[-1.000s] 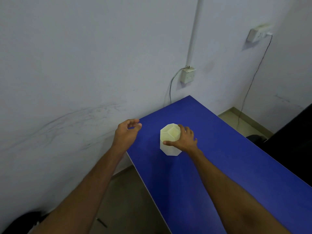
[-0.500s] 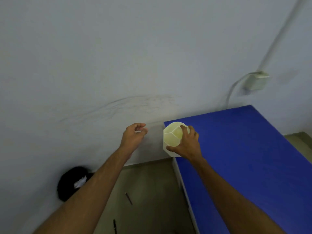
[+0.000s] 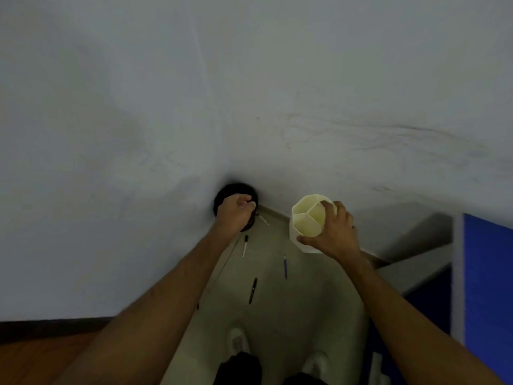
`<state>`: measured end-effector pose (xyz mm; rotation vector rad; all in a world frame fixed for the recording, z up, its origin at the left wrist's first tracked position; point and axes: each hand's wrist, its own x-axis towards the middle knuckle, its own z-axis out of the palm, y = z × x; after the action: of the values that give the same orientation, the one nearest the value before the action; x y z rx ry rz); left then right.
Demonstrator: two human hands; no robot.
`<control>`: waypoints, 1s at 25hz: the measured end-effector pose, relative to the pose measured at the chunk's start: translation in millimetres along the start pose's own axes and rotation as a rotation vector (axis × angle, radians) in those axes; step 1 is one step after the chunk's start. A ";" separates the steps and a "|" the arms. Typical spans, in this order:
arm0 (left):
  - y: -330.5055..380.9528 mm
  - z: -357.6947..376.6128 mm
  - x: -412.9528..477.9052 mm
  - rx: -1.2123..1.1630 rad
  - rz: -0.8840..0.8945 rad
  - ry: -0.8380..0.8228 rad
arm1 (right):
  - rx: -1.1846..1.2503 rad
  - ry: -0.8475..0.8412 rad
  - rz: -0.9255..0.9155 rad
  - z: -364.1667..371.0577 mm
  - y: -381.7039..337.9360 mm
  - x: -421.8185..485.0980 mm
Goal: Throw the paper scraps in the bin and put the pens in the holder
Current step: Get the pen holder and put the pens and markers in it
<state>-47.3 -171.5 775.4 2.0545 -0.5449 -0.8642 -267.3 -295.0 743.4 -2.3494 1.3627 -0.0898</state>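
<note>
My right hand [image 3: 334, 234] grips the cream faceted pen holder [image 3: 306, 218] in the air, off the blue table [image 3: 488, 273]; its divided inside looks bare. My left hand [image 3: 236, 213] is curled loosely with nothing seen in it, in front of the black bin [image 3: 227, 193] that stands on the floor against the wall. Pens lie on the floor below: a white one with a black cap [image 3: 245, 245], a blue one [image 3: 285, 266], a black one [image 3: 253, 290] and a small white one [image 3: 264, 220] beside the bin.
The grey wall fills the upper view. The narrow floor strip runs between the wall and the blue table at the right. My two shoes [image 3: 238, 340] stand at the bottom. A dark wooden surface [image 3: 41, 357] lies at the lower left.
My right hand has lifted the holder off the table and carried it left over the floor. The view has swung left and down, so the bin and the pens now show.
</note>
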 end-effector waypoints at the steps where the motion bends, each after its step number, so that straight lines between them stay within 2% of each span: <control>1: -22.7 -14.9 10.5 0.006 -0.032 0.023 | -0.020 -0.035 -0.010 20.1 -12.9 5.2; 5: -96.3 -25.4 40.7 -0.008 -0.162 0.072 | -0.075 -0.127 -0.041 88.2 -26.9 18.8; 10: -185.5 16.5 82.3 -0.026 -0.306 0.084 | -0.138 -0.292 -0.037 183.9 -8.3 54.5; 13: -232.0 46.2 103.3 -0.031 -0.367 0.092 | -0.174 -0.332 -0.085 241.2 12.4 78.7; 19: -364.8 131.5 196.1 0.032 -0.359 0.069 | -0.241 -0.368 -0.239 417.2 71.6 157.5; 25: -523.7 207.3 299.6 0.157 -0.248 -0.020 | -0.259 -0.363 -0.382 601.8 121.8 217.4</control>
<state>37.8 -172.5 143.1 2.2927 -0.3831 -1.0135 -97.0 -335.5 116.0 -2.6463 0.7831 0.4057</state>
